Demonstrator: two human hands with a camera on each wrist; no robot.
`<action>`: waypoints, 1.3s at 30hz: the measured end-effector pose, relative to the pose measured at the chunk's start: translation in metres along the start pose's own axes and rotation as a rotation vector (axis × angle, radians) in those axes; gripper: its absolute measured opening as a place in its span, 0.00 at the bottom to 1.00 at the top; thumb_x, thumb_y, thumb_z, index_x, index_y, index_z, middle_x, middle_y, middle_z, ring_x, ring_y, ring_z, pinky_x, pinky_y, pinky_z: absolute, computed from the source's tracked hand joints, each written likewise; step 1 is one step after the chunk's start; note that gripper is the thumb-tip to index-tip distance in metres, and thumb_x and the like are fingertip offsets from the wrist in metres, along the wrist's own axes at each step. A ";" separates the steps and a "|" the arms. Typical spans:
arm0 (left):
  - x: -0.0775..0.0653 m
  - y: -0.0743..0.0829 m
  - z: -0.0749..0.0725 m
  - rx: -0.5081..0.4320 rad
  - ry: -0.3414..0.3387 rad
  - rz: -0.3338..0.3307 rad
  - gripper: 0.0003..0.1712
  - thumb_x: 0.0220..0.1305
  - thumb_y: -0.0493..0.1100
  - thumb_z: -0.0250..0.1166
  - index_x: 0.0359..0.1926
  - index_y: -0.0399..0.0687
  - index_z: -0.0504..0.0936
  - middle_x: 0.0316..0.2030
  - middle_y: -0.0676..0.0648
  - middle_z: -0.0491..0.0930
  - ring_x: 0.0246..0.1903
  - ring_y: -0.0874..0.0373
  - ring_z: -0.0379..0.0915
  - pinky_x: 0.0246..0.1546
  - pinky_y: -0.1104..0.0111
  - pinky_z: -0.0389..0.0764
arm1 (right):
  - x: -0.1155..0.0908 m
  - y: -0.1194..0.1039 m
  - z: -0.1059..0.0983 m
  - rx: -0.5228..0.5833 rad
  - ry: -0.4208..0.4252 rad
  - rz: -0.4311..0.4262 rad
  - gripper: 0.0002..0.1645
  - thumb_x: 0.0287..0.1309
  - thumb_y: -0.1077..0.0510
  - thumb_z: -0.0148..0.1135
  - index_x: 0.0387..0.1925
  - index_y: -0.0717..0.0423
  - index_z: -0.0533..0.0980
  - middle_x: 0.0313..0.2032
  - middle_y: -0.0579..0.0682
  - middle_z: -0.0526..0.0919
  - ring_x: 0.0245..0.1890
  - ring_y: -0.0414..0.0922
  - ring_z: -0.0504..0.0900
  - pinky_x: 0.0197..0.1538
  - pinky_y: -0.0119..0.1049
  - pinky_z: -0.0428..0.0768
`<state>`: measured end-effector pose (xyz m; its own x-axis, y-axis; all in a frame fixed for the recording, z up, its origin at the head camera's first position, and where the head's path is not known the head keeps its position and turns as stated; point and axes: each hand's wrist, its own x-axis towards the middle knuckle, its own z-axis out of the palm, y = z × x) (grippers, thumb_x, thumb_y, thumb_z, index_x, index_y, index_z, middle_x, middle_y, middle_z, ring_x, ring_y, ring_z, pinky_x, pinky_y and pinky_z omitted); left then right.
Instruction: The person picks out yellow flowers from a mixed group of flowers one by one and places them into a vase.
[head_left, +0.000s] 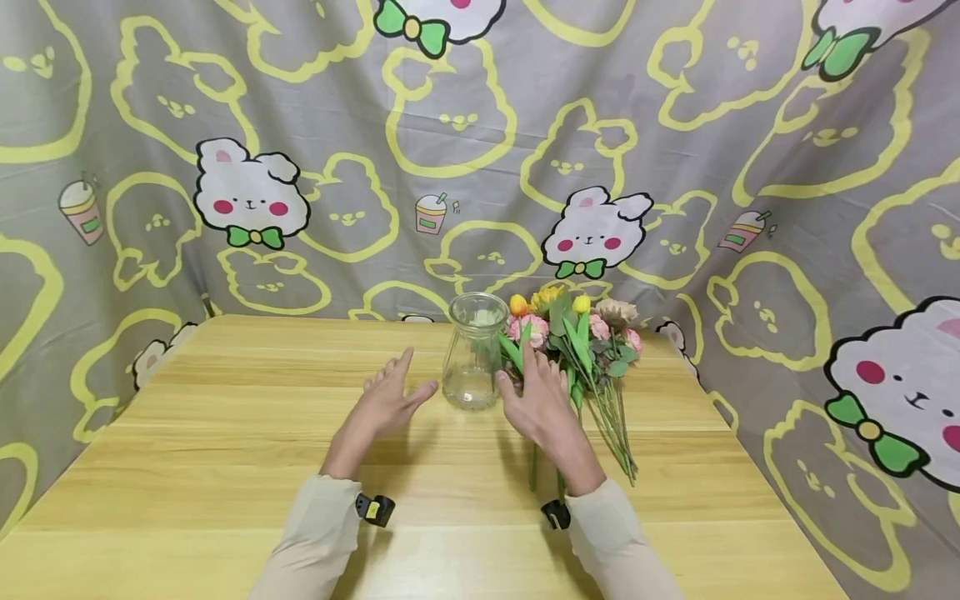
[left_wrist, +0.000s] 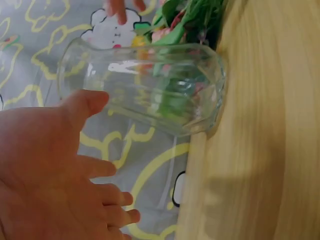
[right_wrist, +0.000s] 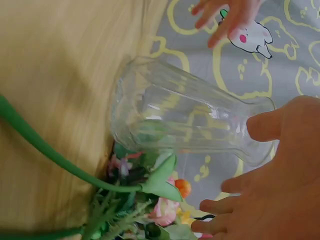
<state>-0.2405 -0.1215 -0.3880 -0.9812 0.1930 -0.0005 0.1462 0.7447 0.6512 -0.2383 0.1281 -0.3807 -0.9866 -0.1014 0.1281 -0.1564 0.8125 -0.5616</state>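
Note:
A clear glass vase (head_left: 471, 362) with a flared rim stands upright at the back middle of the table. My left hand (head_left: 384, 402) is to its left, fingers spread and holding nothing; in the left wrist view its thumb overlaps the vase (left_wrist: 145, 82) near the neck. On the other side is my right hand (head_left: 542, 406), fingers extended and nothing gripped. Beneath and beyond it lies a bunch of flowers (head_left: 580, 329), with pink, orange and yellow blooms and long green stems, partly hidden by the hand. In the right wrist view a thick green stem (right_wrist: 55, 157) crosses the foreground.
The wooden table (head_left: 225, 467) ends at the back against a grey curtain (head_left: 337, 100) printed with rabbits and yellow outlines. More curtain hangs at both sides. Thin flower stems (head_left: 617, 433) reach toward the table's front right. A small black device (head_left: 375, 510) sits at the left wrist.

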 end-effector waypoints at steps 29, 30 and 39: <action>0.030 0.028 0.030 -0.497 0.005 -0.011 0.42 0.77 0.64 0.48 0.82 0.63 0.41 0.80 0.37 0.43 0.78 0.35 0.43 0.78 0.40 0.49 | 0.029 0.002 0.019 0.456 -0.088 0.093 0.44 0.74 0.37 0.44 0.82 0.45 0.43 0.80 0.56 0.50 0.78 0.60 0.55 0.78 0.66 0.53; 0.031 0.028 0.030 -0.505 0.006 -0.013 0.42 0.77 0.64 0.48 0.82 0.63 0.41 0.81 0.37 0.43 0.78 0.36 0.43 0.78 0.40 0.49 | 0.030 0.001 0.019 0.462 -0.089 0.095 0.44 0.74 0.37 0.44 0.82 0.45 0.44 0.80 0.55 0.50 0.78 0.59 0.54 0.78 0.66 0.53; 0.033 0.028 0.034 -0.569 -0.021 -0.016 0.40 0.78 0.62 0.47 0.82 0.64 0.43 0.79 0.35 0.48 0.78 0.36 0.46 0.76 0.37 0.51 | 0.034 -0.002 0.025 0.419 -0.101 0.108 0.42 0.73 0.36 0.43 0.81 0.42 0.47 0.78 0.55 0.58 0.76 0.60 0.59 0.75 0.68 0.59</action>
<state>-0.2649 -0.0724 -0.3953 -0.9791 0.2016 -0.0254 0.0344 0.2878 0.9571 -0.2730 0.1084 -0.3959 -0.9947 -0.1011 -0.0189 -0.0368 0.5211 -0.8527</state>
